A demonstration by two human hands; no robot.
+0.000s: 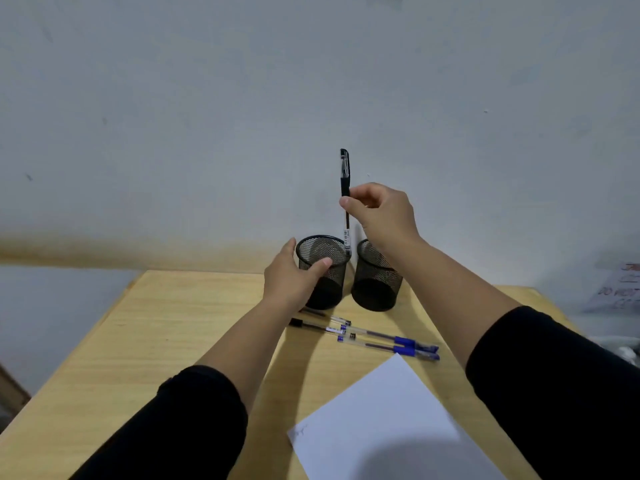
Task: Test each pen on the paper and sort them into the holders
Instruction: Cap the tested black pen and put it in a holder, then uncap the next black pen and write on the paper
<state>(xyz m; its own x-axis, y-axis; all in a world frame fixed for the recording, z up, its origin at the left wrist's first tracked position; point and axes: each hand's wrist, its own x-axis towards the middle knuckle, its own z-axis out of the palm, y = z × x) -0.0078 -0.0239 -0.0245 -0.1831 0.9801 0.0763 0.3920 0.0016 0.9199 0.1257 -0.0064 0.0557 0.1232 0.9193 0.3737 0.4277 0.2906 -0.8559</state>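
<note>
My right hand (381,216) pinches the black pen (345,171) upright over the left holder (323,252); my left hand (287,282) grips that holder, I judge to steady it.

L hand (294,277) low, curved round black wire-mesh cup (323,251); R hand (382,211) higher, pinching slim black capped pen (345,174) upright. Forearms (242,334) bare, black sleeves (180,420).
</note>
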